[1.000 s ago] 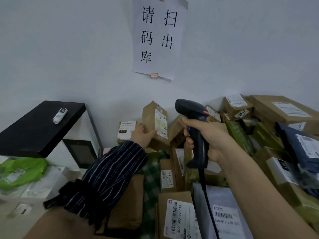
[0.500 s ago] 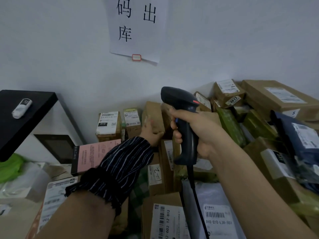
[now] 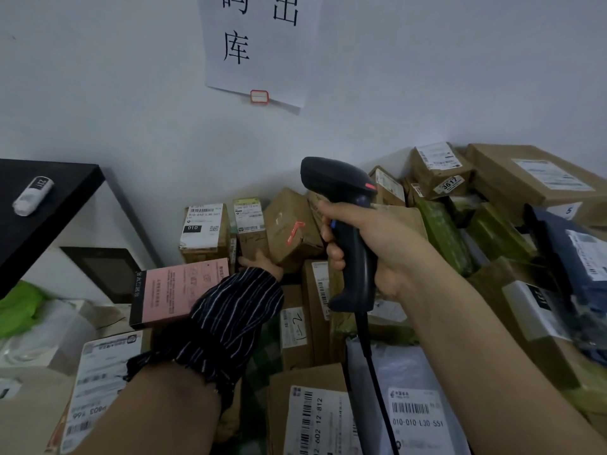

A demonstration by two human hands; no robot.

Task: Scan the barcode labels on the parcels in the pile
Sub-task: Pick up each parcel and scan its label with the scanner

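Note:
A pile of cardboard parcels (image 3: 331, 323) with white barcode labels fills the floor against the wall. My right hand (image 3: 384, 247) grips the handle of a black barcode scanner (image 3: 341, 198), whose head points left and down over the parcels; its cable hangs down. My left hand (image 3: 262, 261) pokes out of a striped sleeve at the foot of a narrow brown box (image 3: 251, 239) with a handwritten mark, beside a tilted brown parcel (image 3: 290, 224) with orange tape. The sleeve hides most of that hand. A labelled box (image 3: 203, 229) marked 010 stands further left.
A pink and black box (image 3: 177, 290) lies left of my sleeve. A black shelf (image 3: 49, 218) with a small white device (image 3: 32, 196) juts in at the left. Green bags (image 3: 443, 234) and larger cartons (image 3: 532, 178) are stacked at the right. A paper sign (image 3: 259, 47) hangs on the wall.
My left hand has let the brown parcel tip back and dropped to the foot of the narrow box. The view has swung down and left, showing the pink box. The scanner stays held.

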